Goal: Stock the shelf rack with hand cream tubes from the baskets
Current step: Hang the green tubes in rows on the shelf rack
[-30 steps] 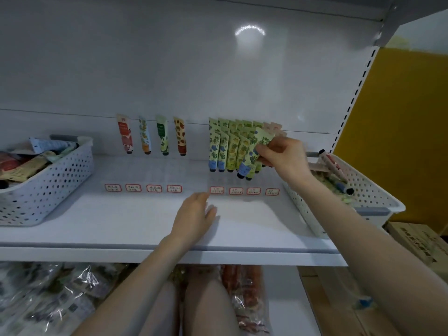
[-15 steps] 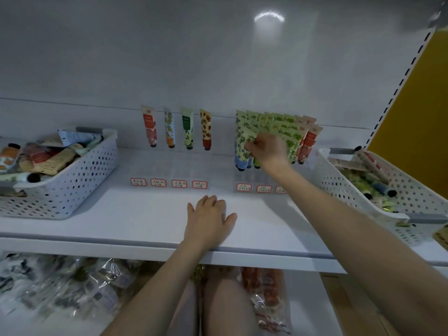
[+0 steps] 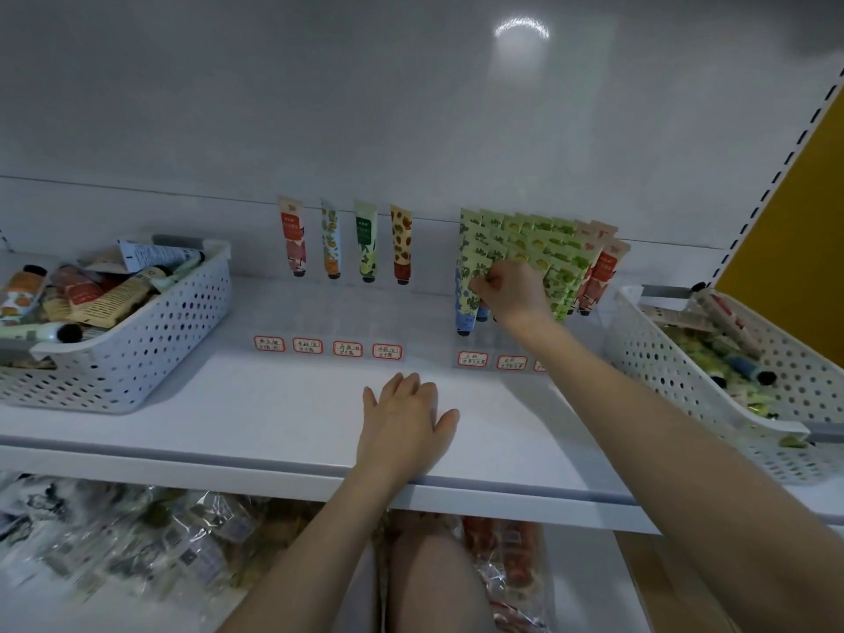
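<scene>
A row of green-patterned hand cream tubes stands packed at the back right of the white shelf. My right hand pinches a green and blue tube at the front left of that row, cap down. My left hand lies flat, fingers spread, on the shelf near its front edge. Further left, several single tubes stand apart against the back panel. Red tubes close the packed row on the right.
A white perforated basket of mixed tubes sits on the shelf's left, another basket with tubes on the right. Red-bordered labels line the shelf in front of the tubes. Plastic-wrapped goods lie on the shelf below.
My right hand carried the green and blue tube from the row's right end to its left front slot. The left hand slid slightly and flattened on the shelf. The view shifted right.
</scene>
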